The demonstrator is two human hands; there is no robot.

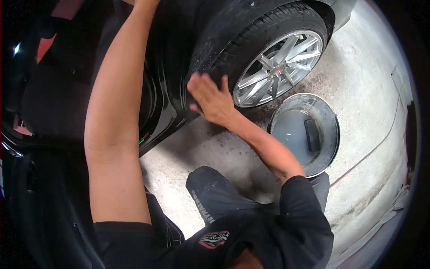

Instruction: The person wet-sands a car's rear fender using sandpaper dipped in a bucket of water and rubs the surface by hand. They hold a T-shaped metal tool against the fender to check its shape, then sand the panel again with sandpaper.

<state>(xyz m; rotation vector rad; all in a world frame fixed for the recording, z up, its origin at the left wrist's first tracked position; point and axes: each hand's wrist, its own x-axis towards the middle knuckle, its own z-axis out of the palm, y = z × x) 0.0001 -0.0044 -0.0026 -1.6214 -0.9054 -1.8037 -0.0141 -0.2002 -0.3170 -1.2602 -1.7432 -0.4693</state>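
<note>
My right hand point(212, 101) is over the dark car body panel point(172, 96), just behind the wheel point(277, 67). Its fingers are stretched out and slightly blurred, with nothing held in them. Whether the fingertips touch the panel, I cannot tell. My left arm point(116, 107) reaches up along the car, and its hand is cut off by the top edge. The wheel has a black tire point(255, 38) and silver spokes with a small red mark at the hub.
A round bucket point(329, 116) of cloudy water stands on the concrete floor point(371, 85) beside the wheel, with a black block point(312, 134) inside it. A thin cord point(371, 151) runs along the floor at right. My knees are close below the car.
</note>
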